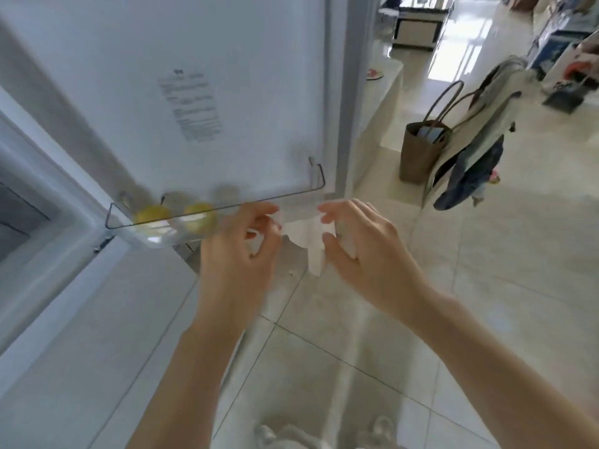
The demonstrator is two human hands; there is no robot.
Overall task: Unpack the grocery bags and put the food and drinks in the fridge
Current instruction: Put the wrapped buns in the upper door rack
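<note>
**Door shelf part-filled, white packet being handled at its right end**

While the fridge door [227, 92] stands open, some progress can already be seen: two yellow-capped items [152, 215] are sitting in the clear door shelf [311, 189], toward its left end, with something pale and blurry behind them that can't be made out. So a bit of stocking looks done, but the job is judged far from finished. A brown tote bag [421, 150] is parked on the floor well off to the right with something still inside it, and a second, lighter bag [479, 124] is leaning just beside it.

A white crinkly packet [311, 234] is held up between both hands, right at the front edge of the shelf's right half, not yet inside it as far as can be told. The left hand [240, 251] is curled with its fingers [259, 210] pinched onto the packet's left side, and the right hand [366, 251] is cupped around the right side, fingers [330, 209] narrowed on it. Whether it's one packet or two small things can't be told, everything there is smeared by motion blur.

Next up, presumably, the packet gets dropped into the free stretch of the shelf.
</note>
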